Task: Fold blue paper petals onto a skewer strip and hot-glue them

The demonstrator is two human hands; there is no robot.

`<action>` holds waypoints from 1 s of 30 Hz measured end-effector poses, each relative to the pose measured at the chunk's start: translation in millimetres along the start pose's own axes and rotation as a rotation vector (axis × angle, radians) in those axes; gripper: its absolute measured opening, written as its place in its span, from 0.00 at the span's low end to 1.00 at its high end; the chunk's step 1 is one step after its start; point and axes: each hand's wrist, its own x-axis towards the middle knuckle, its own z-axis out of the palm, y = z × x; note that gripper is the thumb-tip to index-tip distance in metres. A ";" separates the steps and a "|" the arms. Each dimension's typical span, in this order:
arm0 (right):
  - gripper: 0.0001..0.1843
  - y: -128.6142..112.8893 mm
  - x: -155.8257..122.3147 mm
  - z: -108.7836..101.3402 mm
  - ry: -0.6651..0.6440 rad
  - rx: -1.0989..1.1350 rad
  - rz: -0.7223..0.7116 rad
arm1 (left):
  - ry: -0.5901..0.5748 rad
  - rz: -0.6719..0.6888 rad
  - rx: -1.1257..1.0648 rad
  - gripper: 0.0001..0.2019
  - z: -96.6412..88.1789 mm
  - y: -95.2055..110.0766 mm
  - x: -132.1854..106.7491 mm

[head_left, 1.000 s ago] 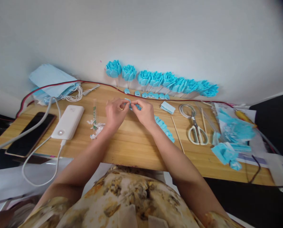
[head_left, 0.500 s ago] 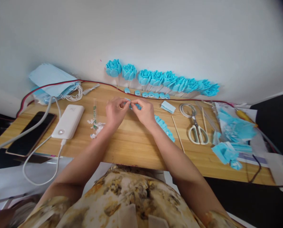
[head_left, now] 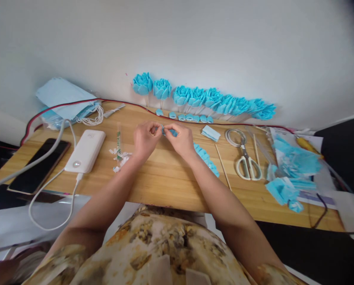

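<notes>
Both hands meet over the middle of the wooden table (head_left: 165, 178). My left hand (head_left: 145, 139) and my right hand (head_left: 180, 139) pinch a small blue paper piece (head_left: 167, 131) between their fingertips, holding it just above the tabletop. A row of small folded blue petals (head_left: 206, 159) lies by my right wrist. Finished blue paper roses (head_left: 200, 99) lean in a line against the white wall behind the hands. Several small blue folded pieces (head_left: 184, 117) sit in front of the roses.
White-handled scissors (head_left: 246, 158), thin wooden sticks (head_left: 223, 166) and blue paper scraps (head_left: 290, 174) lie to the right. On the left are a white power bank (head_left: 85, 151) with cable, a black phone (head_left: 39, 166), white paper bits (head_left: 120, 158) and a stack of blue masks (head_left: 65, 101).
The hands stay together on the blue piece; the fingers shift slightly, working it. The view has drifted a little; nothing else on the table moved.
</notes>
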 end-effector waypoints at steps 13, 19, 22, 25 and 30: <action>0.07 8.3 5.6 -6.6 0.027 0.161 0.114 | 0.003 -0.042 -0.061 0.05 -2.6 0.6 2.5; 0.10 20.7 12.2 -11.1 0.057 0.242 0.230 | 0.047 -0.083 -0.067 0.05 -49.7 13.4 5.5; 0.11 25.2 13.3 -10.0 0.057 0.291 0.250 | 0.001 -0.031 0.039 0.04 -90.7 6.8 -4.8; 0.11 25.8 12.3 -8.7 0.035 0.297 0.231 | -0.076 -0.060 0.143 0.05 -119.3 -15.5 -22.4; 0.12 21.6 9.5 -7.4 0.026 0.262 0.195 | -0.313 -0.237 0.270 0.12 -135.7 -47.1 -45.3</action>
